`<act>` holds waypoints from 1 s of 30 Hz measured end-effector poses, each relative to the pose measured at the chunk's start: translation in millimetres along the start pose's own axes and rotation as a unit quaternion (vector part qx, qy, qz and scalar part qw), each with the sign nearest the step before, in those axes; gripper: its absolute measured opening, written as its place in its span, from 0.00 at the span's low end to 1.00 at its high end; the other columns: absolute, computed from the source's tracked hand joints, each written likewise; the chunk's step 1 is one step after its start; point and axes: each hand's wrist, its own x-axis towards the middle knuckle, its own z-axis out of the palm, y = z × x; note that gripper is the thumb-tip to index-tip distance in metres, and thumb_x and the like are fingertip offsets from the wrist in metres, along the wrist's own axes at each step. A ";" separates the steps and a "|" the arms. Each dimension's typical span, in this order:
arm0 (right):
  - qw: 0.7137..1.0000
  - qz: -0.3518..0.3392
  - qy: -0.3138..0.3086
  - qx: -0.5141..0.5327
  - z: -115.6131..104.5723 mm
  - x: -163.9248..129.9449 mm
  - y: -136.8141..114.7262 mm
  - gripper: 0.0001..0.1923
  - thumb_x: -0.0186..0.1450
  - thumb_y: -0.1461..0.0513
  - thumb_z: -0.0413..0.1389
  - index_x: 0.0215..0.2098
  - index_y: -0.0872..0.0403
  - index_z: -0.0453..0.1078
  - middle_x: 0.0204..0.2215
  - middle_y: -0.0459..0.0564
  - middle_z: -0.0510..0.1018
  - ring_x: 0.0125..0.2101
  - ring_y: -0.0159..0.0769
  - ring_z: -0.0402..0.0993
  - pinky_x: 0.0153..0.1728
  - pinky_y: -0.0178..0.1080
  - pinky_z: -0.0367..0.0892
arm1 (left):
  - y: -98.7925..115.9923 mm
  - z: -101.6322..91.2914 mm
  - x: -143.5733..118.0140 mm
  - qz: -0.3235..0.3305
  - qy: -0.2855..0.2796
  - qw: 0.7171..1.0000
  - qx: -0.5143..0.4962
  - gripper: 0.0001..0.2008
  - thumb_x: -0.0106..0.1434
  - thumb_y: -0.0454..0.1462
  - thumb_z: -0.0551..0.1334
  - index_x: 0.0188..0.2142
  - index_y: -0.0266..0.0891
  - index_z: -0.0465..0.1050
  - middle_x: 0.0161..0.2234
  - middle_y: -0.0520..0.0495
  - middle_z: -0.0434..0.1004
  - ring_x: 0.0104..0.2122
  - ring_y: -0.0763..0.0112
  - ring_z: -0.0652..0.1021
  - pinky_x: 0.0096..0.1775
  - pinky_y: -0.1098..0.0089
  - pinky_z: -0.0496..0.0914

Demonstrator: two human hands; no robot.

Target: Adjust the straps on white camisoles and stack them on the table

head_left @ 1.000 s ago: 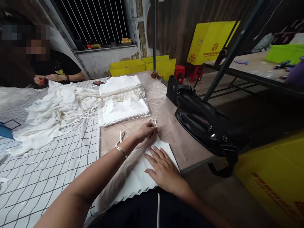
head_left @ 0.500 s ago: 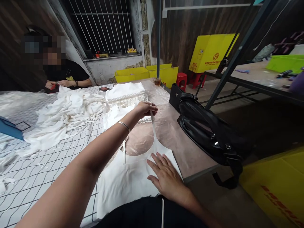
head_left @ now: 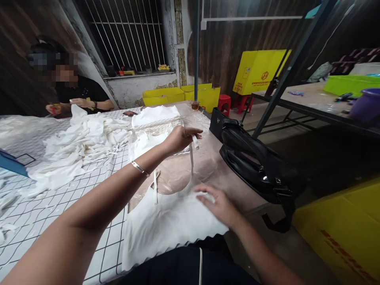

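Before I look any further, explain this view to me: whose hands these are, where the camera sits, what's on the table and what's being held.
No machine here: these are a person's bare hands, seen by a camera worn on that person's head, facing forward and down. The left hand holds up a shoulder strap of a white camisole. The right hand is by the camisole's top edge; whether it grips is unclear. On the table are stacked white garments, a black handbag and, on a grid-patterned cloth, a heap of white fabric. A co-worker is at far left.
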 end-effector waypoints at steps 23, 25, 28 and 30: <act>0.929 0.202 0.129 0.281 -41.0 79.8 -20.4 0.16 0.47 0.60 0.69 0.27 0.55 0.67 0.21 0.42 0.72 0.21 0.24 0.66 0.20 0.28 0.59 | -30.4 67.0 -166.6 -0.223 -0.074 0.939 0.252 0.13 0.59 0.45 0.66 0.36 0.38 0.73 0.38 0.41 0.78 0.45 0.51 0.74 0.49 0.54 0.60; 0.944 0.200 0.085 0.247 -27.7 74.4 -10.4 0.17 0.47 0.58 0.69 0.27 0.55 0.67 0.20 0.41 0.70 0.21 0.24 0.63 0.20 0.28 0.57 | -34.8 79.2 -173.6 -0.230 -0.067 0.937 0.254 0.13 0.58 0.44 0.67 0.37 0.39 0.74 0.41 0.41 0.78 0.47 0.50 0.72 0.49 0.54 0.58; 0.971 0.165 0.016 0.173 -10.7 61.3 3.1 0.17 0.49 0.53 0.67 0.28 0.55 0.68 0.21 0.40 0.69 0.22 0.25 0.61 0.24 0.29 0.58 | -36.8 85.9 -171.2 -0.238 -0.064 0.942 0.228 0.10 0.58 0.41 0.67 0.37 0.40 0.75 0.39 0.43 0.79 0.47 0.51 0.72 0.49 0.55 0.57; 0.983 0.137 -0.028 0.118 -5.0 52.3 9.8 0.16 0.52 0.52 0.63 0.29 0.55 0.68 0.24 0.41 0.70 0.25 0.27 0.63 0.27 0.31 0.60 | -37.0 85.2 -168.3 -0.242 -0.063 0.946 0.206 0.07 0.59 0.41 0.66 0.35 0.40 0.77 0.36 0.44 0.79 0.45 0.52 0.73 0.50 0.54 0.57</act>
